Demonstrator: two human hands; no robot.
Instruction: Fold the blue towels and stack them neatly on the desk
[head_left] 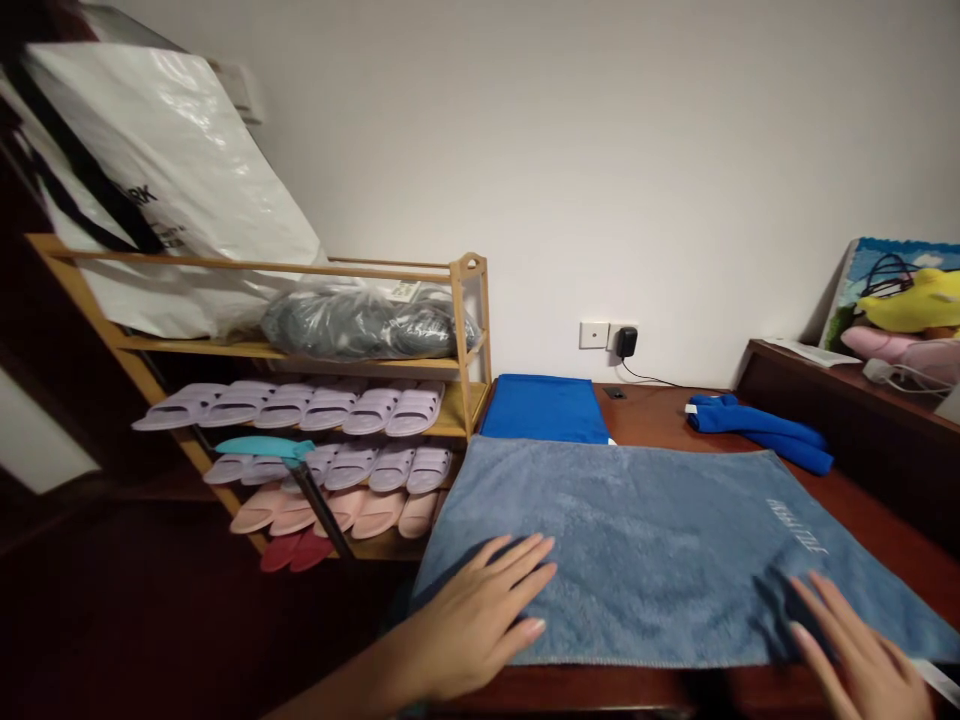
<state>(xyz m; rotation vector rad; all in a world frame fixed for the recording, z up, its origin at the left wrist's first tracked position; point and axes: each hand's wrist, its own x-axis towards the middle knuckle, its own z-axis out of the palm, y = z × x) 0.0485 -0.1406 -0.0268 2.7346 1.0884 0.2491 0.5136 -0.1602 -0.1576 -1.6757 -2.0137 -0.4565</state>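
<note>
A grey-blue towel (pixel 645 540) with pale lettering at its right side lies spread over the front of the reddish-brown table (pixel 645 405). My left hand (pixel 480 615) rests on the towel's left front part, fingers spread and holding nothing. Over the right front part is my right hand (pixel 862 650), its fingers apart and nothing between them; whether it touches the cloth is unclear. Behind the towel lies a folded bright blue cloth (pixel 546 405), its front edge under the towel. A rolled or bunched blue cloth (pixel 761 430) is at the back right.
On the left stands a wooden rack (pixel 472 350) with several slippers (pixel 330 405), a plastic-wrapped bundle (pixel 367 320) and a large white bag (pixel 172 170). A black plug (pixel 626 342) sits in the wall. A raised shelf (pixel 840 390) at right holds a yellow plush (pixel 915 300).
</note>
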